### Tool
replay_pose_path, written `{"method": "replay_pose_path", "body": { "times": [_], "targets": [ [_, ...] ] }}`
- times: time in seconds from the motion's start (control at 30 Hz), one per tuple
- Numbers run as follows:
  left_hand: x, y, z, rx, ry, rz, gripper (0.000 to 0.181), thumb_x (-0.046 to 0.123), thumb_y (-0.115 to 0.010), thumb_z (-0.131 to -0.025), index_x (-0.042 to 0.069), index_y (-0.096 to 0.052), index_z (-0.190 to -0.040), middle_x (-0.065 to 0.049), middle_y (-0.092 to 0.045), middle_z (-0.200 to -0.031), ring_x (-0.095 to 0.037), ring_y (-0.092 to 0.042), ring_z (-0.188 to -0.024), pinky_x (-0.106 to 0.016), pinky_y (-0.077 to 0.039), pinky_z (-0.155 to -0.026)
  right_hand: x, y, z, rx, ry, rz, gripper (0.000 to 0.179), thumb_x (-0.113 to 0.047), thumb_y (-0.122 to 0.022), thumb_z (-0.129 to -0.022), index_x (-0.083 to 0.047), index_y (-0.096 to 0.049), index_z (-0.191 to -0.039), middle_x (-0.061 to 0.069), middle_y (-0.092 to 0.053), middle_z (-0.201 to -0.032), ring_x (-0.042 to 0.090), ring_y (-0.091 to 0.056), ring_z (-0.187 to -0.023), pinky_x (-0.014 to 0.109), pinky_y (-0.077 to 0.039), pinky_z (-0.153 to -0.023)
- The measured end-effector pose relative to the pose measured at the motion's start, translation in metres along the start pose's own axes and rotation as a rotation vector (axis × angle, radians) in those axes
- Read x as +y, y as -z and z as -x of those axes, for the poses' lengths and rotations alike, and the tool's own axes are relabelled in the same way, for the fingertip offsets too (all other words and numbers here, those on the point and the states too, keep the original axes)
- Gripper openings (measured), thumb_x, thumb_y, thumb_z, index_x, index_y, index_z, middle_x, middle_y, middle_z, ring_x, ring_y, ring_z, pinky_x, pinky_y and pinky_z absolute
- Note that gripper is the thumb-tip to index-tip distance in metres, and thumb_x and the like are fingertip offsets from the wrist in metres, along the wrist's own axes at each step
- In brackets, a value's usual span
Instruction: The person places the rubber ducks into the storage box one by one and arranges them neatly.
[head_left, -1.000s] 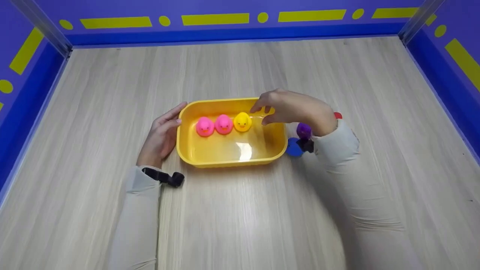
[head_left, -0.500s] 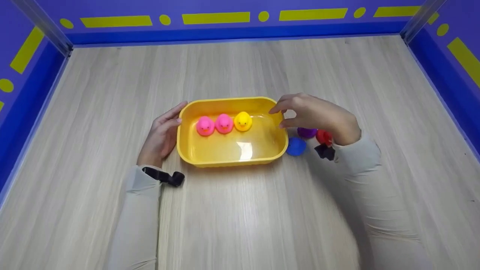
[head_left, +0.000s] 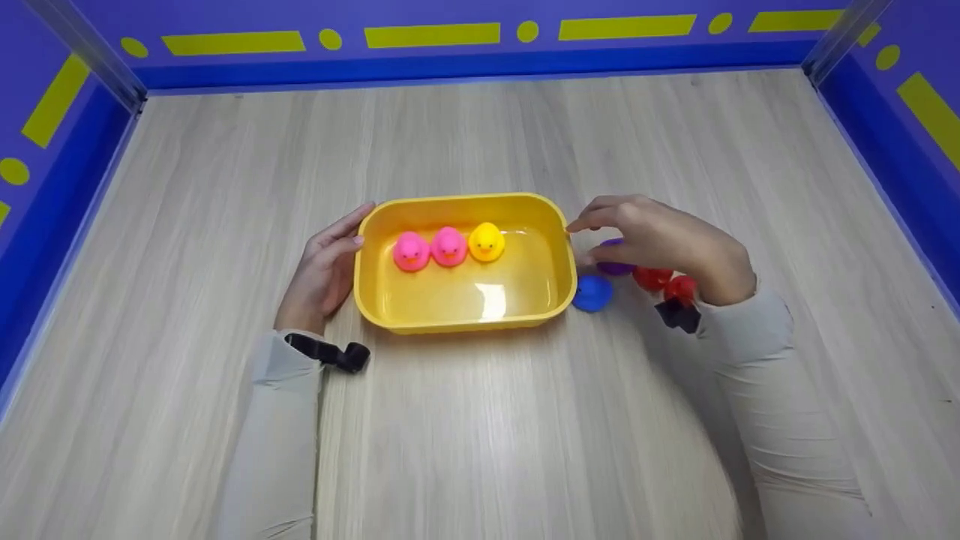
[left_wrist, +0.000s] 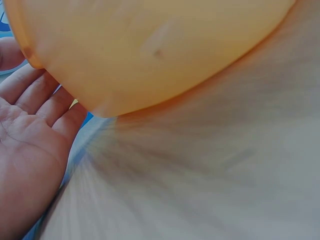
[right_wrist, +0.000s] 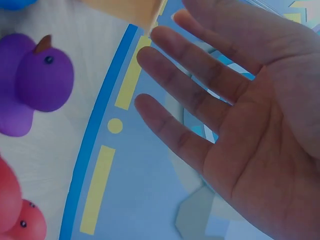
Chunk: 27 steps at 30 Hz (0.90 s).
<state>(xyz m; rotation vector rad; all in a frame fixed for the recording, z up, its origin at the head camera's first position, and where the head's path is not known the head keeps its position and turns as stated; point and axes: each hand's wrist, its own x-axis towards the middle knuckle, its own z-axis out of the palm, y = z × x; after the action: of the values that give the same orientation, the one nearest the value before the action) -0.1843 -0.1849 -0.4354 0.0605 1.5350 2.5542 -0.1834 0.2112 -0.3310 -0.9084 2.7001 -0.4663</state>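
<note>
A yellow basin [head_left: 465,327] has two pink rubber ducks [head_left: 411,252] and a yellow rubber duck [head_left: 486,242] standing in a row inside it. My left hand [head_left: 321,270] rests on the basin's left end, fingers fairly straight along the outer wall and thumb at the rim. In the left wrist view those fingers [left_wrist: 37,92] touch the wall. My right hand [head_left: 656,240] hovers just off the basin's right end, above a purple rubber duck [head_left: 616,266]. Its fingers [right_wrist: 177,75] are spread and hold nothing in the right wrist view.
Beside the basin's lower right corner sits a blue rubber duck [head_left: 592,293]. Two red rubber ducks [head_left: 651,278] lie under the right hand and wrist, partly hidden. Blue walls [head_left: 480,67] with yellow marks border the wooden table [head_left: 450,142].
My right hand has moved right, from over the basin's inside to beyond its right rim, uncovering more of the purple and red ducks. The left hand and basin stay in place.
</note>
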Motion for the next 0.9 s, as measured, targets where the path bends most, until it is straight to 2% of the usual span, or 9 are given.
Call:
{"method": "replay_pose_path", "body": {
  "times": [0.27, 0.57, 0.9],
  "targets": [
    [0.000, -0.001, 0.000, 0.007, 0.002, 0.004, 0.050, -0.006, -0.044, -0.091, -0.004, -0.041, -0.141, 0.001, -0.059, -0.133, -0.016, -0.045, -0.132, -0.035, -0.031, -0.117, 0.011, -0.008, 0.009, -0.007, 0.039, -0.018, 0.040, -0.019, -0.076, -0.081, -0.008, -0.068, -0.119, 0.009, -0.067, -0.115, 0.027, -0.063, -0.106, 0.043, -0.055, -0.091],
    [0.002, -0.001, 0.001, 0.008, -0.001, -0.004, 0.048, -0.005, -0.045, -0.091, -0.002, -0.046, -0.139, 0.000, -0.058, -0.134, -0.016, -0.045, -0.131, -0.035, -0.032, -0.116, 0.020, -0.020, 0.018, -0.020, 0.101, -0.056, 0.041, -0.017, -0.078, -0.078, -0.007, -0.069, -0.117, 0.010, -0.068, -0.112, 0.027, -0.063, -0.103, 0.044, -0.054, -0.093],
    [0.001, -0.001, 0.000, 0.012, -0.007, -0.026, 0.051, -0.006, -0.044, -0.091, -0.005, -0.039, -0.142, -0.015, -0.039, -0.151, -0.018, -0.040, -0.137, -0.034, -0.030, -0.117, 0.020, -0.029, 0.018, -0.039, 0.117, -0.082, 0.039, -0.019, -0.081, -0.075, -0.012, -0.072, -0.113, 0.002, -0.071, -0.107, 0.023, -0.062, -0.099, 0.040, -0.056, -0.090]
  ]
}}
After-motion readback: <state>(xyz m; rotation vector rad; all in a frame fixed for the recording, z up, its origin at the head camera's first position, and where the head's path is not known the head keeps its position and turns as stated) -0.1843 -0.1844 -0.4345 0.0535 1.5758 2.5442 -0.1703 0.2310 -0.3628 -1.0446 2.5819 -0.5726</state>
